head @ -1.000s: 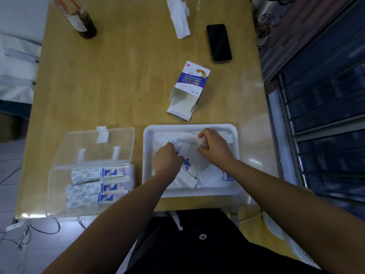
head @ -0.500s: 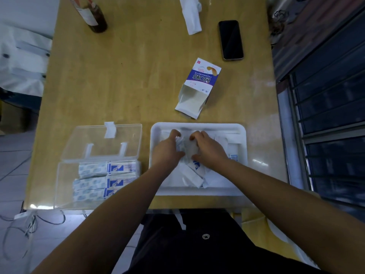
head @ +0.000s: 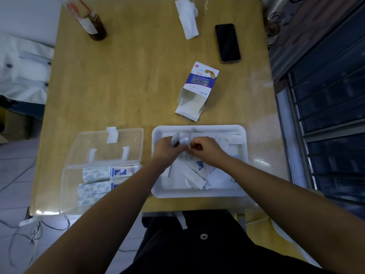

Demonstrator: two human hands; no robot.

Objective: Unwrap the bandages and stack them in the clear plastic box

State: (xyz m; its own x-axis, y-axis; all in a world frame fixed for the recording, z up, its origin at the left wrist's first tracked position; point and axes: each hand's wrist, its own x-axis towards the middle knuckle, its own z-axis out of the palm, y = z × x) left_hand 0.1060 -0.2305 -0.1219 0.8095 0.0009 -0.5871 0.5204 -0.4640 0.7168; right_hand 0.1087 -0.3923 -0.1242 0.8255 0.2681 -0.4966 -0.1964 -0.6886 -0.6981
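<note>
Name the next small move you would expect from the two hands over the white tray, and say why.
Probably pull the hands apart to peel the small bandage open. The left hand and right hand both pinch it above the white tray, and it seems still wrapped. The clear plastic box lies open to the left, already holding stacked bandages.

Honey-yellow wood grain across the table [head: 128, 76]. White tray [head: 197, 193], white wrappers [head: 194, 176] with blue marks; the held bandage [head: 176, 139] shows pale grey. In the clear box [head: 68, 194], bandages [head: 96, 174] white, speckled pale blue, dark-blue logos. Carton [head: 199, 84] white, violet-blue band. Phone [head: 227, 42] black, bottle [head: 94, 26] dark brown.
</note>
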